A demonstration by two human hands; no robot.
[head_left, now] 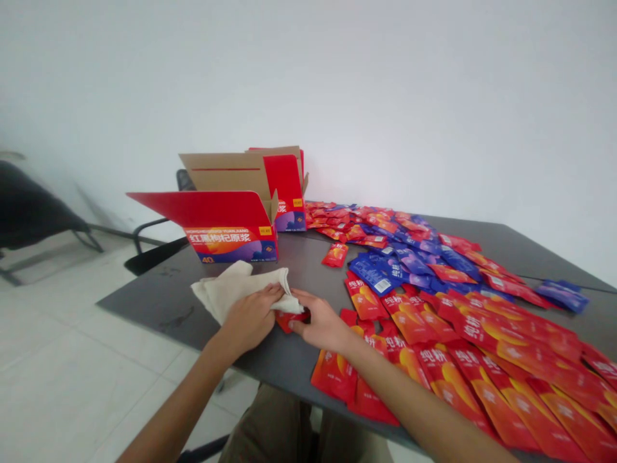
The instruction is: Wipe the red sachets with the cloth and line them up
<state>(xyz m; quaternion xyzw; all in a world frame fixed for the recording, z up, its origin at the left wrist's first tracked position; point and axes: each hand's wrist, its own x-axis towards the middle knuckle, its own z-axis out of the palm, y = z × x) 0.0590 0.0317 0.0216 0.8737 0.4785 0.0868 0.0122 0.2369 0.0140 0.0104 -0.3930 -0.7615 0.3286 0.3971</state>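
Note:
My left hand [251, 315] presses a cream cloth [243, 287] with its fingers together, over part of a red pouch [285, 319] near the table's front edge. Opposite it, my right hand [322, 321] grips that pouch between thumb and fingers, its fingertips at the cloth's edge. Most of this pouch is hidden under the cloth and hands. To the right of my right hand lie rows of red and orange pouches [400, 350]. One small red pouch [335, 254] sits by itself farther back.
Two red printed cartons with raised flaps, a nearer carton [231, 241] and a farther carton [294, 212], stand at the back left of the dark table [159, 302]. Blue pouches [409, 260] lie heaped among red ones. A black chair [154, 254] is beyond the left edge.

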